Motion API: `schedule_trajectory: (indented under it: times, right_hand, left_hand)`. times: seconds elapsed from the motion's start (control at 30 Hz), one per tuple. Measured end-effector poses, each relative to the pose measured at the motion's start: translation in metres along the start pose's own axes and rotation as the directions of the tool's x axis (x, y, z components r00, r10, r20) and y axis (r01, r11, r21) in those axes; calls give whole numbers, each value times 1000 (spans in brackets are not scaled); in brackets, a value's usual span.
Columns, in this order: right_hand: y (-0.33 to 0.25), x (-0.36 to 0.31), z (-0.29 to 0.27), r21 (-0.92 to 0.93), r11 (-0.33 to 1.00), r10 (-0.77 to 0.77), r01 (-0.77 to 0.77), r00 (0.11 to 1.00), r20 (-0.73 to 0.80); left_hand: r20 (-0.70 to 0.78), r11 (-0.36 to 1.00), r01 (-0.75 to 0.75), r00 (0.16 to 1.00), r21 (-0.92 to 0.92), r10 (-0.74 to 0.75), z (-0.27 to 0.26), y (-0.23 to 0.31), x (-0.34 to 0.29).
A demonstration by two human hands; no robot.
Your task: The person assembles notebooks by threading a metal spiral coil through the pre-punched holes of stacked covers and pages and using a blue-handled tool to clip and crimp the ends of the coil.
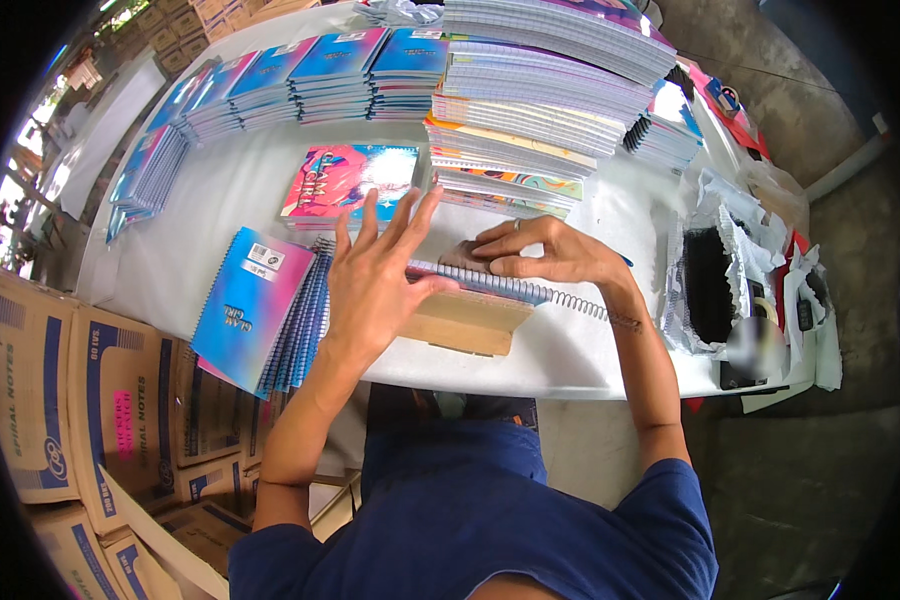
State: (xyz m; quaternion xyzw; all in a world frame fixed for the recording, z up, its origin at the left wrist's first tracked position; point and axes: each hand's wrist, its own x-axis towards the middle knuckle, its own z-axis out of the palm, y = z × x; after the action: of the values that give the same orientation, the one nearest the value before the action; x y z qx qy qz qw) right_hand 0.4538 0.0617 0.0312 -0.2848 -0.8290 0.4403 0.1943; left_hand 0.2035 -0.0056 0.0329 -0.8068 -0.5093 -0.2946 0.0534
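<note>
In front of me a notebook block lies at the table's near side, its spiral coil [480, 281] running along the edge. The coil's loose end [585, 304] sticks out to the right, below my right wrist. A brown cardboard piece [460, 322] sits under the notebook. My left hand [378, 265] is spread open, its thumb touching the notebook's left end. My right hand [550, 250] is closed above the notebook, fingertips at a small brownish-grey thing [463, 254] that I cannot make out. Just beyond lies a pink-and-blue notebook stack [355, 180].
A fanned pile of spiral notebooks [245, 305] lies at left. Blue-pink notebook stacks [340, 55] line the white table's [220, 170] far side. A tall page-block stack [520, 130] stands behind my right hand. Torn white packaging [675, 270] sits at right, cartons [120, 400] at lower left.
</note>
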Motion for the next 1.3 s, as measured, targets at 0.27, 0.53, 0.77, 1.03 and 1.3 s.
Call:
schedule_trajectory:
  times: [0.27,0.53,0.77,1.03,1.3]
  right_hand:
    - [2,7,3,249,966,-70,76,997,-32]
    - [0,16,5,523,851,-28,56,998,-62]
    - [-12,28,6,339,940,-18,38,998,-60]
    - [-7,28,-2,459,885,-92,85,996,-6]
    - [-15,32,4,348,931,-107,110,994,-28]
  left_hand:
    - [-113,863,173,961,-475,-254,2,-15,-9]
    - [273,59,337,843,-940,-463,32,-35,-29]
    - [204,99,278,865,-955,-459,41,-39,-35]
    - [196,133,273,887,-953,-418,50,-39,-35]
    - [241,211,333,898,-919,-369,46,-38,-36]
